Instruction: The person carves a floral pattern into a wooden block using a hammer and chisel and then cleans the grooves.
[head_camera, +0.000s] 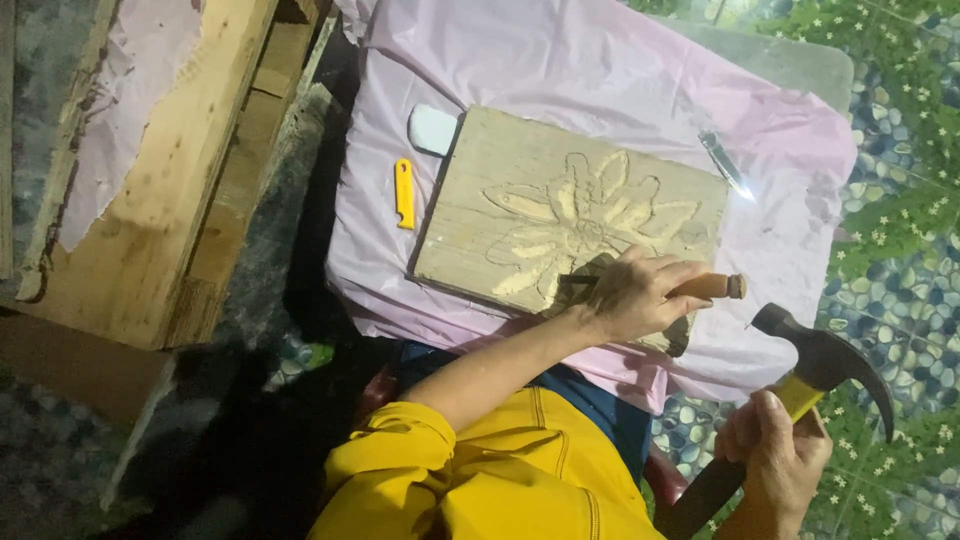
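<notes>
2 hands busy mid-frame: left hand (632, 296) clamps the chisel (700, 288) on the flower board (560, 205), right hand (775, 455) grips the hammer (815, 375), best tapped lightly, squarely.

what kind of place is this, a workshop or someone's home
Likely a makeshift home carving spot, not a fitted workshop. A wooden board with a half-carved flower lies on a table under pink plastic sheeting, the floor is pebble-patterned, and rough timber planks are stacked alongside.

The single head-worn camera looks steeply down, close over the carved board (560, 215) (the frame sits tilted).
</notes>
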